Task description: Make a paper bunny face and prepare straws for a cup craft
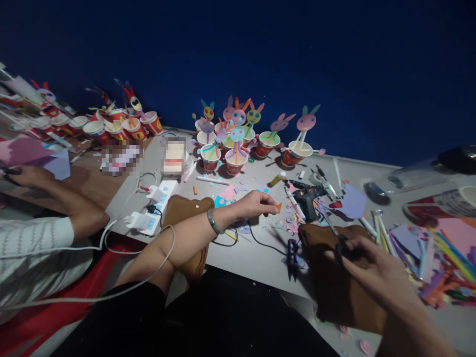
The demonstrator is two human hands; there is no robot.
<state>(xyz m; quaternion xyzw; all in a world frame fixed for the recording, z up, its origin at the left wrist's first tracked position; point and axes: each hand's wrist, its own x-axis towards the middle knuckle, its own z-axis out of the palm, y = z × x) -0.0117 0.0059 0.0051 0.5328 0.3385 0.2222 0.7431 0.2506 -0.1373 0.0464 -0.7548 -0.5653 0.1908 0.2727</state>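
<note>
My left hand [257, 204] pinches a small orange scrap [278, 208], perhaps paper, between thumb and fingertips over the middle of the littered table. Off to the right, my right hand [377, 270] is closed round the dark handles of a pair of scissors [341, 244], their blades pointing away from me. Between the hands lies a black glue gun [309, 202] among cut paper bits. A second pair of scissors, with purple handles [292, 250], rests near the table's front edge. Under my right hand is a folded brown cloth [334, 287].
Paper cups [236, 163] with rabbit-faced figures stand along the blue wall. A white power strip [162, 201] with plugs sits left, its white cable crossing my left arm. Coloured strips [449, 258] pile up at right. Another person's arm [80, 203] works at far left.
</note>
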